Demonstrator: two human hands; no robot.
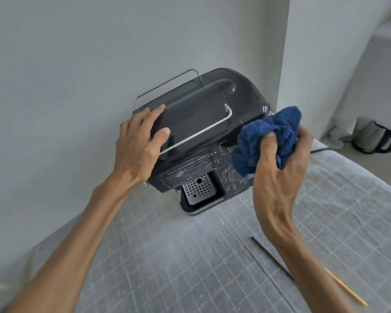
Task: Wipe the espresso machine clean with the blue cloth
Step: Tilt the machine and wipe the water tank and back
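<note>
We have one espresso machine [203, 132], dark grey and seen from above, standing on the gridded mat [190, 256] against the wall, and our left hand [138, 145] lies flat on the left part of its top, fingers spread and loose with the thumb across the lid, steadying it rather than gripping anything. Our right hand [280, 161] is clenched around the one blue cloth [269, 136], which is bunched into a ball and held at the machine's right front corner; we cannot tell whether the cloth is actually touching the casing or just beside it. As for progress, we judge the wiping to be under way but far from finished: the front panel near the cloth shows whitish streaks or a crinkled film [228, 175], and the perforated drip tray [198, 188] below looks untouched, while the glossy top appears fairly clean, though we cannot say it has been wiped. The back and far side are hidden from us. Counting the rest: one metal rail [167, 86] runs around the top, one kettle [375, 136] sits on the floor to the far right, and two thin sticks lie on the mat by our right forearm, one dark stick [269, 256] and one yellow stick [348, 290]
</note>
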